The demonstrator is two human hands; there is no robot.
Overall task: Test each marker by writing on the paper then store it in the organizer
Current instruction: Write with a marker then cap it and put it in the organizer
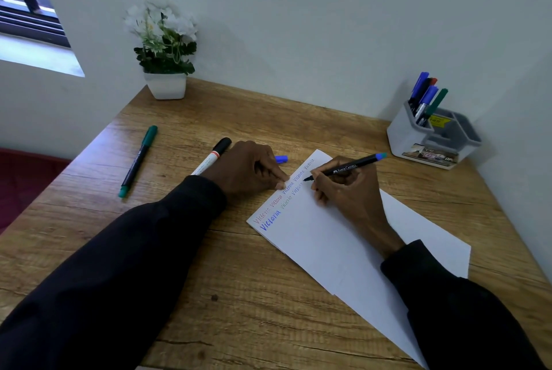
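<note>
Blue marker (352,167) pinched in our right hand (346,190), we write lightly; left hand (251,169) pins the paper (313,238), though we cannot tell its grip.

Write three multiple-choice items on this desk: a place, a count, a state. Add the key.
1. Where on the desk does the organizer stand?
A. back right corner
B. back left corner
C. near edge
2. How many markers lie left of the left hand?
A. one
B. two
C. four
3. The marker in the right hand is:
A. capped
B. uncapped, tip at the paper
C. lying loose
Key: 1 A, it stands back right; 2 B, a green one and a black-capped one; 3 B, its bare tip shows at the paper.
</note>
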